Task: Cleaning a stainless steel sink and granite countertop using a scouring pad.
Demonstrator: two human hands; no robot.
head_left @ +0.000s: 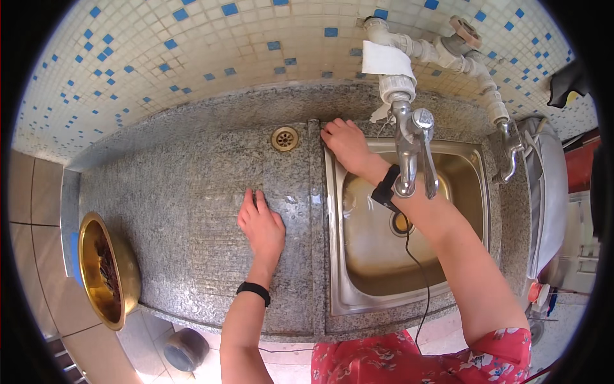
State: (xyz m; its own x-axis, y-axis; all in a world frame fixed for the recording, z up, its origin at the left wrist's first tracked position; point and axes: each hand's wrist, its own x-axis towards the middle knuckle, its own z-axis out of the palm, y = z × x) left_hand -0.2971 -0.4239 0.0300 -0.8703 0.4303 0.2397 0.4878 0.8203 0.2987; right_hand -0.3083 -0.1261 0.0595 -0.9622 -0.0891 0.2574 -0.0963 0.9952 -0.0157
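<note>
My left hand (262, 224) lies palm down on the ridged part of the granite worktop (168, 192), with two fingers stretched forward and nothing seen in its grip. The fingers of my right hand (346, 144) are bent at the granite ledge by the back left corner of the steel sink (355, 211). What lies under those fingers is hidden. A chrome tap (407, 149) hangs over my right wrist. Behind and between my hands, a round metal drain (285, 138) is set in the granite.
A brass-coloured bowl (129, 273) with dark contents stands at the worktop's left end. White pipes (422, 49) and a second tap (509, 149) run along the tiled wall (230, 48). A grey bag-like item (547, 192) is at right. A thin cable hangs from my right wrist across the sink.
</note>
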